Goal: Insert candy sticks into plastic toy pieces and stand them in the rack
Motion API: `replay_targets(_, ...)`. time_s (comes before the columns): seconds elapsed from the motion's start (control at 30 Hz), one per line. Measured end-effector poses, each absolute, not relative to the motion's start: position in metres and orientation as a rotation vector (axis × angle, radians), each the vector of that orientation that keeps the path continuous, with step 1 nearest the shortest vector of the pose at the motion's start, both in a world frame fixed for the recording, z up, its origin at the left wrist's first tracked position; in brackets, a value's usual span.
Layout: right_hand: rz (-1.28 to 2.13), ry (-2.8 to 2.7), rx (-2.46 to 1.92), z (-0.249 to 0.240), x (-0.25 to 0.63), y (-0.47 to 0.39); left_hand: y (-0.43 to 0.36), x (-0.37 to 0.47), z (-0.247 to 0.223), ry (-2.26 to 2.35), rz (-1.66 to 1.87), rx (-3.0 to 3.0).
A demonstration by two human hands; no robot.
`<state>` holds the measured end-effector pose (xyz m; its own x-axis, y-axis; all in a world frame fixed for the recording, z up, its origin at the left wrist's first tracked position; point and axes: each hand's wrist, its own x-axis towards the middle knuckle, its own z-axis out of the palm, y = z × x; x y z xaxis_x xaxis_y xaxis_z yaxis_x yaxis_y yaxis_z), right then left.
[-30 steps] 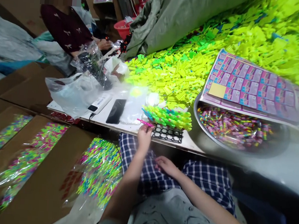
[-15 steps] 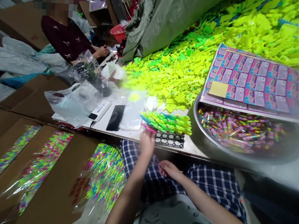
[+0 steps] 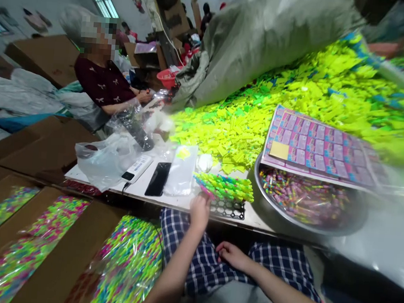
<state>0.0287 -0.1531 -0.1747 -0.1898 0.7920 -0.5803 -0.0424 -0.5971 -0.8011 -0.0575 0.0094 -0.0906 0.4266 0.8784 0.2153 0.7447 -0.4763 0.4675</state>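
Note:
My left hand (image 3: 200,211) is at the table's front edge, its fingers closed at a pink plastic piece (image 3: 206,192) on the left end of a stack of neon pieces (image 3: 225,187). The fingertips are partly hidden. That stack, yellow-green with some blue, lies in rows on a black plastic grid rack (image 3: 230,210). My right hand (image 3: 232,256) rests over my lap, fingers loosely bent and somewhat apart, with nothing visible in them.
Loose yellow-green pieces (image 3: 224,134) are heaped behind the rack. At right, printed sheets (image 3: 313,143) lie over a metal basin (image 3: 259,192) of small wrapped items. A phone (image 3: 157,179) and clear bags (image 3: 181,175) lie left. Cartons (image 3: 68,234) hold bagged pieces; a co-worker (image 3: 105,82) sits beyond.
The head view has tilted up, so the table and hands appear lower and more of the room shows. My left hand stays at the stack's left end; my right hand stays over my lap.

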Motion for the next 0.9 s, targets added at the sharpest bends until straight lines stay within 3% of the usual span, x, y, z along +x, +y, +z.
replay_targets(0.1, 1.917, -1.037, -1.430, -0.138, 0.043, -0.161, 0.010, -0.060, -0.087, 1.363, 0.686, 2.395)
replay_targets(0.23, 2.069, -1.060, -1.026, -0.061, 0.074, -0.165, 0.013, -0.066, -0.093, 1.344, 0.787, 2.388)
replay_targets(0.33, 1.844, -1.047, -0.939, 0.000, 0.113, -0.162, 0.015, -0.068, -0.101, 1.331, 0.834, 2.379)
replay_targets(0.47, 1.252, -1.045, -1.261, 0.045, 0.185, -0.156, 0.018, -0.070, -0.107, 1.307, 0.857, 2.379)
replay_targets(0.6, 0.824, -1.106, -1.748, 0.042, 0.244, -0.135, 0.021, -0.070, -0.107, 1.312, 0.851, 2.377)
replay_targets(0.9, 0.487, -1.857, -2.254, -0.022, 0.243, -0.071, 0.025, -0.071, -0.102, 1.328, 0.892, 2.353)
